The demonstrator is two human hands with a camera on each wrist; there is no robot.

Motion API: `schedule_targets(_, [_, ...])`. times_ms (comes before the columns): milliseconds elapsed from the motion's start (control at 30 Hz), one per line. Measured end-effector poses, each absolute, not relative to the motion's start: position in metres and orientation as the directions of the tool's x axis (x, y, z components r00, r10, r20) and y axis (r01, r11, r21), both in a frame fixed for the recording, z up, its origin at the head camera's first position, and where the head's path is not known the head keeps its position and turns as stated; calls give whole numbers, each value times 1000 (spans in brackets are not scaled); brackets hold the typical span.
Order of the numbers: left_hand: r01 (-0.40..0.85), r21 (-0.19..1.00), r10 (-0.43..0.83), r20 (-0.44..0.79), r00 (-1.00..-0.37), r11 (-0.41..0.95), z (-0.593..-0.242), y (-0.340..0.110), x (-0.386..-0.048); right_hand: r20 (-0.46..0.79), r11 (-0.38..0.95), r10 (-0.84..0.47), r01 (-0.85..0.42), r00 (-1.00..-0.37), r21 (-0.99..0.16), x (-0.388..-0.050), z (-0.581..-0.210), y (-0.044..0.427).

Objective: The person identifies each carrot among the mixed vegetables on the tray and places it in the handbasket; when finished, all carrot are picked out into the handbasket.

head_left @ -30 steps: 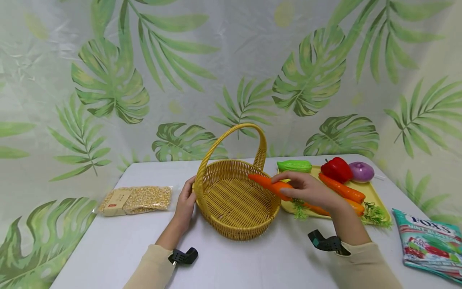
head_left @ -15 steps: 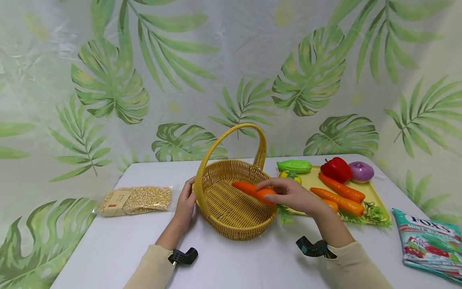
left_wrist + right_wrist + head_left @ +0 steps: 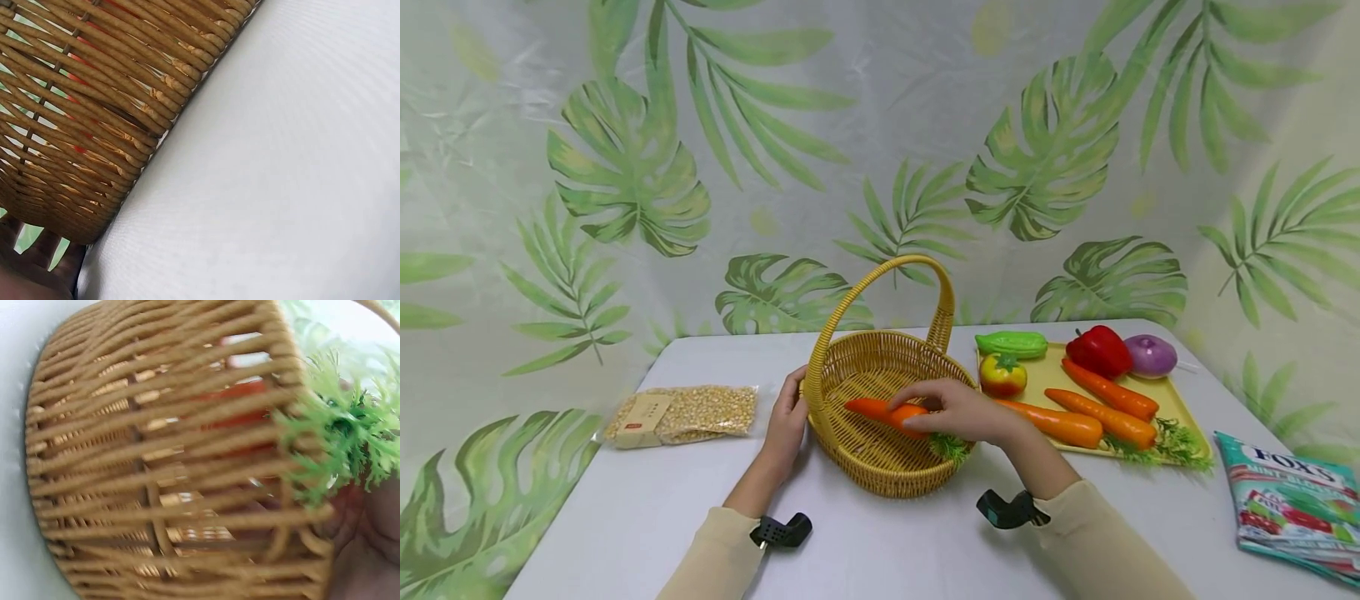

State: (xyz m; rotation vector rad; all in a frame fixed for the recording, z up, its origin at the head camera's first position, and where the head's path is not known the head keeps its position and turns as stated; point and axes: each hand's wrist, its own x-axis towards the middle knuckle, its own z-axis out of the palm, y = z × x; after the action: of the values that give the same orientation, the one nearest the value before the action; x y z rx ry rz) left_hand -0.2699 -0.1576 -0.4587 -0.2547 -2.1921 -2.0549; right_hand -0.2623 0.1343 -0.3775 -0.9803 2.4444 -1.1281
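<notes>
My right hand [image 3: 951,410] pinches an orange carrot [image 3: 871,408] with green fronds [image 3: 949,447] from above, inside the round woven basket [image 3: 895,483]. The carrot's tip points left over the basket floor. In the right wrist view the fronds [image 3: 347,428] stick out past the rim, and the carrot [image 3: 240,406] shows through the weave. My left hand [image 3: 784,425] rests against the basket's left outer wall, below the handle. Spread fingers [image 3: 47,247] touch the wicker [image 3: 94,112] in the left wrist view; their tips are partly hidden.
A yellow tray [image 3: 1037,379] on the right bears several carrots [image 3: 1108,417], a red pepper [image 3: 1099,352], a purple onion-like vegetable [image 3: 1152,356], a tomato-like piece [image 3: 1003,377] and a green gourd [image 3: 1011,344]. A bag of corn kernels [image 3: 685,414] lies left; a FOX'S candy bag [image 3: 1292,504] lies right.
My right hand has carried the carrot leftward and down from beside the tray into the basket, uncovering the tomato-like piece and a carrot on the tray. The left hand and basket have stayed put.
</notes>
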Motion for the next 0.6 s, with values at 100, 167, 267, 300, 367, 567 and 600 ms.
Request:
schedule_targets(100, [205, 977, 34, 203, -979, 55, -459, -157, -271, 22, 479, -688, -477, -725, -737, -265, -378, 128])
schedule_targets(167, [204, 978, 33, 202, -979, 54, -459, -158, -271, 4, 487, -689, -467, -725, -738, -266, -379, 125])
schedule_targets(267, [206, 977, 31, 205, -978, 53, -460, -158, -272, -22, 486, -704, -459, -710, -744, -267, -381, 120])
schedule_targets(300, [207, 977, 32, 205, -978, 54, -460, -158, -272, -31, 485, -710, -456, -703, -747, -267, -382, 119])
schedule_targets(367, [207, 977, 30, 206, -978, 56, -460, -158, -272, -46, 478, -730, -462, -682, -747, -268, -383, 116])
schedule_targets(567, [201, 977, 27, 200, -979, 66, -460, -158, -271, -73, 463, -764, -465, -641, -755, -268, -386, 113])
schedule_targets(600, [201, 977, 25, 199, -980, 69, -460, -158, -271, -79, 462, -766, -460, -638, -759, -268, -386, 112])
